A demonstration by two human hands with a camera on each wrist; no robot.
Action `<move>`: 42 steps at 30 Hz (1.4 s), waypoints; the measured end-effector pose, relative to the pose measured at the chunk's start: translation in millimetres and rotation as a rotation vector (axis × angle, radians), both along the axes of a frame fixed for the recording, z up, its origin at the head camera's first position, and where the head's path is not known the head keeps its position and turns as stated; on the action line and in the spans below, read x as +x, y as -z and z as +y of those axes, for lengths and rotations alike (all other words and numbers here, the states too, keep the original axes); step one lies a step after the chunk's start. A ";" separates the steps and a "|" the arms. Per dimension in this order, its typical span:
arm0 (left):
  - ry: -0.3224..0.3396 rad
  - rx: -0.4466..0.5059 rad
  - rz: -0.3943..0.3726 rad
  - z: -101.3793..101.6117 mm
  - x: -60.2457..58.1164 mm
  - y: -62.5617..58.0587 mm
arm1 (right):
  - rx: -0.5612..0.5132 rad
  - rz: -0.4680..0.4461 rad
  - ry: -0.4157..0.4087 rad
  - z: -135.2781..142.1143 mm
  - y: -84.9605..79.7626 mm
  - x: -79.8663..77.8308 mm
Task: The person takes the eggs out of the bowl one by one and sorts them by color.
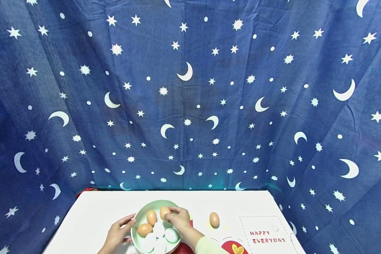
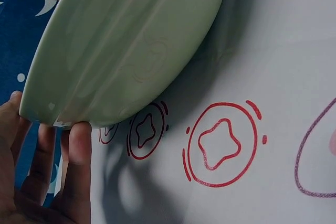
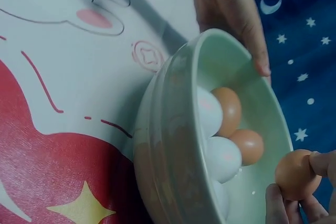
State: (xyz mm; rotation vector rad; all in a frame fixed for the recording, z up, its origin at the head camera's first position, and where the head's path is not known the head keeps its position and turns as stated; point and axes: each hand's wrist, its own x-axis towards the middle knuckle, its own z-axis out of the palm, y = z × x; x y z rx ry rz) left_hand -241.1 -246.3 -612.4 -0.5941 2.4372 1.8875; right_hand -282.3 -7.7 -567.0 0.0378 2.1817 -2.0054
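A pale green bowl (image 1: pixel 157 203) stands on the table near its front edge, with two brown eggs (image 1: pixel 144 230) and several white eggs (image 1: pixel 171 235) inside. My left hand (image 1: pixel 116 234) holds the bowl at its left side, the thumb at the rim and the other fingers against the outer wall, as the left wrist view shows. Over the far right part of the bowl, my right hand (image 1: pixel 181 221) pinches another brown egg (image 3: pixel 297 174) between thumb and fingers. That egg is level with the rim in the right wrist view.
One more brown egg (image 1: pixel 214 219) lies on the white table (image 1: pixel 114 201), right of the bowl. Printed on the tabletop are red shapes, ring drawings and the words HAPPY EVERYDAY. A blue curtain (image 1: pixel 190 91) with moons and stars hangs behind and at both sides.
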 end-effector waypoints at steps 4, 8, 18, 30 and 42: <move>-0.003 0.003 -0.001 0.3 0.8 -0.8 | 0.005 -0.021 -0.024 11.3 -6.0 5.6; -0.001 0.009 0.009 0.3 1.9 -1.4 | -0.028 -0.035 -0.048 24.3 -10.9 11.5; 0.006 0.018 0.028 -0.4 0.8 -2.0 | -0.114 -0.065 -0.087 57.3 -18.3 24.7; 0.013 0.011 0.039 -0.9 1.7 0.9 | -0.219 -0.049 -0.106 106.3 -18.2 31.5; 0.021 -0.009 0.029 -1.2 2.1 -0.4 | -0.137 -0.095 0.018 164.9 -10.1 24.2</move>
